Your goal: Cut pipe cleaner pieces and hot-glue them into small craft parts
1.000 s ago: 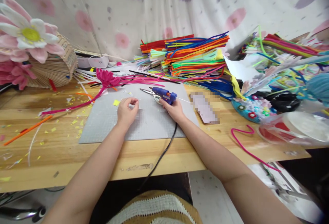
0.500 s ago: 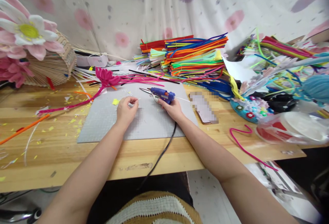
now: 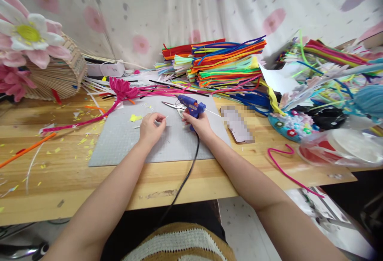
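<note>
My right hand (image 3: 200,124) is wrapped round the handle of a blue hot glue gun (image 3: 191,106), its nozzle pointing up and left above the grey cutting mat (image 3: 119,141). A white glue stick (image 3: 214,113) sticks out of its back, and a black cord hangs down from it. My left hand (image 3: 152,128) is pinched on a small thin white piece (image 3: 166,117) a short way left of the gun; its kind is too small to make out. Scissors (image 3: 171,105) lie on the mat behind the gun, partly hidden. A yellow scrap (image 3: 135,117) rests left of them.
Bundled pipe cleaners (image 3: 227,63) are stacked at the back. A pink pipe-cleaner flower (image 3: 122,89) lies behind the mat. On the right are a blurred-out flat object (image 3: 237,125), a curved pink pipe cleaner (image 3: 278,167) and a plastic-wrapped tub (image 3: 341,147). Yellow scraps litter the left.
The glue gun has tilted more upright in my right hand, its handle now showing below. My left hand has shifted slightly right with the white piece.
</note>
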The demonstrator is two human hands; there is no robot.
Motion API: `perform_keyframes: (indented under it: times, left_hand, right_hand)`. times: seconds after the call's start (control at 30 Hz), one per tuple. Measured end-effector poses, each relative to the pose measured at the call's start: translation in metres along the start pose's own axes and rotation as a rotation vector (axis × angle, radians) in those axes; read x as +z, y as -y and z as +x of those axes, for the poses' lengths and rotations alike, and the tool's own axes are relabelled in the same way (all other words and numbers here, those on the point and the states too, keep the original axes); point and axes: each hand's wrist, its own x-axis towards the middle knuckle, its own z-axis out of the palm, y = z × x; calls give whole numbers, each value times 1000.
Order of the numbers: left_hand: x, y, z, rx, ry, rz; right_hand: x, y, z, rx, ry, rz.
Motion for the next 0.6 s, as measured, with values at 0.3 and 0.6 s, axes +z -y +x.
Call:
perform_keyframes:
  times: [0.3, 0.6]
  left_hand:
    - [8, -17, -5, 60, 68, -41]
    - [11, -13, -6, 116, 92, -59]
  right_hand:
    - [11, -1, -4, -1, 176, 102]
    - [13, -9, 0, -35, 98, 79]
